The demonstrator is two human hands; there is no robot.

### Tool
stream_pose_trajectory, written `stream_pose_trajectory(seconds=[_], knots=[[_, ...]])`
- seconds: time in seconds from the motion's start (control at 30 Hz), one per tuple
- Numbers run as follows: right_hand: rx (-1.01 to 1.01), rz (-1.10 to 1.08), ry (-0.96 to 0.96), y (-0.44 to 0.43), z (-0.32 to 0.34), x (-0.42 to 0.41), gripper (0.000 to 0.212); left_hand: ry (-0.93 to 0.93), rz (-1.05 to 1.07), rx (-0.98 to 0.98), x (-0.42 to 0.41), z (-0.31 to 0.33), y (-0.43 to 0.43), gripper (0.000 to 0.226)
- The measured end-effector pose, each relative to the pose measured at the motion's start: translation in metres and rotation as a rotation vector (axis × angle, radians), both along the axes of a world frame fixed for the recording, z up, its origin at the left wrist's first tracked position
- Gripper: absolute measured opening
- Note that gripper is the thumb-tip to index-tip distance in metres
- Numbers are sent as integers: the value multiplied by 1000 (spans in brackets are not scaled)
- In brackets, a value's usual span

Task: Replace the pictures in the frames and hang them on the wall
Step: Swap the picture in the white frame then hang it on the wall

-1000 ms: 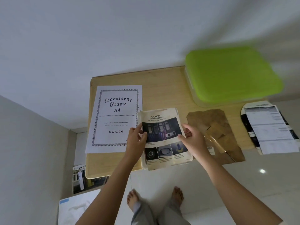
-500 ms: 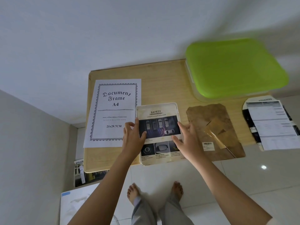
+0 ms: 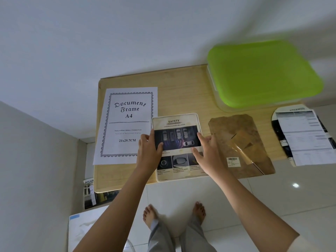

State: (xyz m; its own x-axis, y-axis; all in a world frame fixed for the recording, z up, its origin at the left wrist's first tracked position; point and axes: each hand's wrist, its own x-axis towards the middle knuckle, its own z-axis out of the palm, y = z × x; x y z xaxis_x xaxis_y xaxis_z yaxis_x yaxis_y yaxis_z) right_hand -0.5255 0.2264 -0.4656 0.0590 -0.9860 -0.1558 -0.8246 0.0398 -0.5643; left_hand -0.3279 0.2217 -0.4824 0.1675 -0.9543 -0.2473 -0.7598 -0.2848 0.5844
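The "SAFETY" car picture (image 3: 177, 139) lies flat inside a white-rimmed frame (image 3: 179, 180) at the near edge of the wooden table (image 3: 181, 88). My left hand (image 3: 148, 153) holds the picture's left edge with the thumb on its face. My right hand (image 3: 207, 153) holds its right edge, fingers spread. The "Document Frame A4" insert sheet (image 3: 127, 115) lies to the left. The brown backing board (image 3: 236, 128) with its stand lies to the right, face down.
A box with a green lid (image 3: 263, 73) fills the table's far right corner. Printed brochures (image 3: 303, 137) overhang the right end. A "HILUX" brochure (image 3: 91, 193) and a white package (image 3: 87, 231) lie on the floor at left. My bare feet stand below the table edge.
The picture was lifted and tilted in both hands; now it lies flat in the white-rimmed frame, pushed slightly farther onto the table, with both hands still on its edges.
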Motion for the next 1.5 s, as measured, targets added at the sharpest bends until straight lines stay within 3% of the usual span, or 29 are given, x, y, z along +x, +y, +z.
stream_pose_trajectory(seconds=[0.13, 0.27, 0.37, 0.5, 0.63, 0.73, 0.93, 1.27, 1.5], knots=[[-84, -12, 53, -3, -3, -24, 54, -92, 14, -96, -18, 13, -2, 52], [-101, -122, 66, -13, 0, -76, 52, -63, -133, -204, -74, 23, -8, 52], [-68, -188, 98, -18, 0, -120, 53, -46, -303, -192, -133, 22, -7, 53], [46, -213, 131, -17, -5, -161, 57, -163, -446, -117, -196, 7, 2, 63], [85, -172, 73, -10, -13, -173, 59, -290, -371, -20, -222, -12, 6, 67], [30, -139, 59, -6, -17, -173, 57, -272, -326, 5, -226, -21, 13, 69], [-21, -174, -20, -2, -18, -173, 55, -318, -273, -50, -233, -30, 20, 72], [10, -460, -305, -5, -11, -178, 46, -273, -288, -48, -235, -30, 29, 79], [23, -532, -463, 3, -9, -180, 42, -207, -295, -40, -233, -25, 34, 81]])
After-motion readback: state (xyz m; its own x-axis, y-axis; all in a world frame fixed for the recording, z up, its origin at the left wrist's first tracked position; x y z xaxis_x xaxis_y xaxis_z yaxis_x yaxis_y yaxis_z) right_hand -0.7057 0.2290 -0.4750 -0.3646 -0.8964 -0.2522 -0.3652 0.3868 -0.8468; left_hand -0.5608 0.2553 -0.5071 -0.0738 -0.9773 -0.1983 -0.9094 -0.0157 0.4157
